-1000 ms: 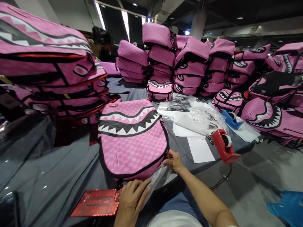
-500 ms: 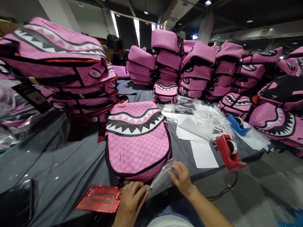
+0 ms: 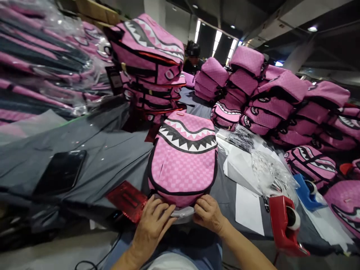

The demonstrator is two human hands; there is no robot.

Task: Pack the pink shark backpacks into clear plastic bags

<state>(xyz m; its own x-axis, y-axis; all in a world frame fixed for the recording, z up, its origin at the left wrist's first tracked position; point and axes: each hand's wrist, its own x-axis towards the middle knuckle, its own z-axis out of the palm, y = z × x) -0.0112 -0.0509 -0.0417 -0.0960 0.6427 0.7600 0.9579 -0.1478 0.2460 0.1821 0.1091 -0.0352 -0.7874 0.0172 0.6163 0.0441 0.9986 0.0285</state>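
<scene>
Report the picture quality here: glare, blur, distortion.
Head view: ceiling strip lights blow out white; plastic-wrapped stack at the picture's left is smeared and glinting; wide-angle lens bends the edges; pink backpack, left hand and right hand are sharp.

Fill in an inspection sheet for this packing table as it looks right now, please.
Surface: grey cloth table, partly covered.
Job's things: pink shark-mouth backpack lying flat, front up; clear plastic bag at its near edge; red tag beside it.
Clutter: flat black device, white sheets, loose clear bags, red tape dispenser, blue tape dispenser.
Grippers: left hand rests on the bag, grip unclear; right hand pinches its edge.
Cables: black cable on the floor, near left.
Surroundings: stacked pink backpacks behind and right; bagged ones at left; a person at the back.
</scene>
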